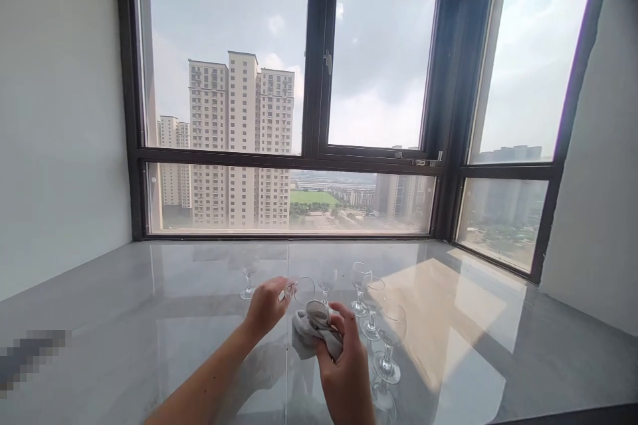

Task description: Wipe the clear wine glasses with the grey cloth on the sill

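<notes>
My left hand (270, 305) has its fingers closed on the stem end of a clear glass (304, 290), which is tilted sideways with its bowl toward the right. Just below the bowl, my right hand (343, 345) grips a crumpled grey cloth (315, 331). One stemmed glass (248, 282) stands upright beyond my left hand, and another (325, 281) is behind the cloth. To the right of my right hand, a row of upright glasses includes a far one (359, 285), a middle one (371, 309) and a near one (389, 342).
The glossy grey sill (199, 319) reflects the light, with a sunlit patch on the right. Dark window frames (294, 161) rise behind the glasses. White walls (60, 113) flank both sides. A pixelated dark patch covers part of the lower left.
</notes>
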Tool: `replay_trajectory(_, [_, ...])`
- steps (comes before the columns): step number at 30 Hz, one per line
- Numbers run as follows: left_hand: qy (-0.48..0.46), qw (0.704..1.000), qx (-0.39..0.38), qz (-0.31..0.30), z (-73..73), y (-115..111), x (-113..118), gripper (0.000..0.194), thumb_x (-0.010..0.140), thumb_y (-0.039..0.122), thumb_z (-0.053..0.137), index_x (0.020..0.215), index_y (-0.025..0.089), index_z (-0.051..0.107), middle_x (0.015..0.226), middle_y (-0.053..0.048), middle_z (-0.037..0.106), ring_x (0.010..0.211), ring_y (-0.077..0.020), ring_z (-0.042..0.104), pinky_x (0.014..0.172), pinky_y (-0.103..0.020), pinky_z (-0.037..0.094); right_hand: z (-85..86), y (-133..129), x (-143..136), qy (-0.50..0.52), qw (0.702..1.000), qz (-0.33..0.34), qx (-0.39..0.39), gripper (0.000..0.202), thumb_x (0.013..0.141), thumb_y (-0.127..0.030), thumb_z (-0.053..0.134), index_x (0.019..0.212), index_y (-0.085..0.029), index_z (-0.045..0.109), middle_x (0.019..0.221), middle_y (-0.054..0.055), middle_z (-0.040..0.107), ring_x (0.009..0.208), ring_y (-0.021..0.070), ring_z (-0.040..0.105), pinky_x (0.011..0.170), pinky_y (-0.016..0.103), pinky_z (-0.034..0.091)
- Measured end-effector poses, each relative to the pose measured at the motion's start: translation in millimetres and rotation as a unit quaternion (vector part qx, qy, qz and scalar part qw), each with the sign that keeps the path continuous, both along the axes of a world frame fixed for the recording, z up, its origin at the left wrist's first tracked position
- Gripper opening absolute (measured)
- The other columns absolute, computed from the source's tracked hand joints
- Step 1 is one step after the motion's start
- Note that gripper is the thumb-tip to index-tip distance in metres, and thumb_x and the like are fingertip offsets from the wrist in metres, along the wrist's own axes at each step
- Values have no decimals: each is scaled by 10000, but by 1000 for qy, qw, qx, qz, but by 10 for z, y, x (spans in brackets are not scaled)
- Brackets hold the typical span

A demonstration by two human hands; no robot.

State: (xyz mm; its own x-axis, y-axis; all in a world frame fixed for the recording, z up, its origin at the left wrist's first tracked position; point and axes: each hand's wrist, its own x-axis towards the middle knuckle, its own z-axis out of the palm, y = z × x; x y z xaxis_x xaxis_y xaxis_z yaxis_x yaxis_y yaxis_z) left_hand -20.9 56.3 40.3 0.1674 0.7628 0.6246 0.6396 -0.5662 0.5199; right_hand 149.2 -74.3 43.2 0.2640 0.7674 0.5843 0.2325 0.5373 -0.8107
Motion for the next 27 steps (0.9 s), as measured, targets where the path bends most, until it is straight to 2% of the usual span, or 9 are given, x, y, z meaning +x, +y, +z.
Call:
replay_trajectory(2, [73, 996, 41, -33, 76, -120, 69, 250, 919, 295, 501, 967, 241, 740, 891, -52, 731, 808, -192, 649, 749, -278, 449, 30, -54, 3, -14, 999, -9, 29, 396, 823, -210, 553, 1218, -240, 530, 956, 44, 714, 845, 185, 705, 756, 274, 551])
replay_trajectory(4, [118, 991, 38, -59, 113, -191, 114, 247, 912, 250, 507, 981, 250, 744, 896, -47, 731, 800, -184, 653, 724, -267, 450, 65, -111, 6, -38, 997, -15, 58, 387, 817, -180, 555, 1195, -261, 552, 959, 37, 721, 843, 184, 708, 761, 269, 549])
replay_trajectory(8, [179, 976, 46, -112, 106, -234, 147, 281, 887, 172, 506, 977, 268, 755, 900, -45, 720, 847, -188, 654, 749, -269, 464, 134, -159, 60, -92, 990, -50, 94, 366, 824, -160, 547, 1168, -278, 585, 1026, 51, 727, 901, 206, 709, 781, 287, 547])
replay_trajectory(12, [182, 971, 64, -141, 95, -263, 166, 324, 901, 140, 461, 948, 264, 756, 927, -57, 716, 901, -195, 638, 792, -285, 471, 171, -108, 200, -103, 987, -97, 70, 334, 836, -202, 552, 1162, -271, 573, 1035, 55, 734, 898, 211, 713, 761, 291, 556])
replay_trajectory(16, [130, 980, 43, -143, 64, -265, 189, 278, 926, 235, 485, 934, 263, 761, 863, -56, 717, 850, -190, 637, 782, -278, 472, 175, -52, 317, -24, 987, -157, 17, 354, 829, -323, 591, 1176, -257, 567, 1000, 76, 732, 914, 249, 710, 772, 330, 559])
replay_trajectory(19, [48, 989, -4, -140, -10, -226, 222, 238, 899, 336, 567, 924, 223, 774, 781, -51, 720, 715, -172, 614, 727, -268, 469, 142, -17, 344, -10, 978, -205, -22, 371, 827, -351, 562, 1188, -261, 559, 1027, 95, 720, 947, 282, 703, 785, 363, 541])
replay_trajectory(21, [-14, 989, -58, -139, -63, -203, 255, 266, 861, 400, 621, 896, 190, 781, 769, -48, 722, 635, -149, 575, 657, -250, 453, 105, 14, 332, -30, 975, -217, -41, 386, 818, -330, 537, 1199, -264, 544, 1010, 89, 718, 887, 283, 710, 737, 359, 531])
replay_trajectory(23, [-55, 977, -126, -165, -98, -201, 298, 319, 840, 453, 641, 852, 166, 780, 739, -37, 707, 569, -119, 517, 571, -224, 409, 70, 47, 294, -43, 977, -202, -49, 414, 804, -299, 514, 1216, -263, 531, 968, 73, 720, 808, 268, 713, 678, 337, 520])
replay_trajectory(27, [-84, 934, -237, -254, -107, -249, 401, 375, 822, 504, 649, 805, 148, 764, 592, 6, 603, 486, -85, 425, 479, -197, 345, 71, 79, 169, -12, 992, -125, -24, 429, 765, -241, 520, 1193, -249, 541, 843, 26, 707, 699, 213, 701, 638, 282, 513])
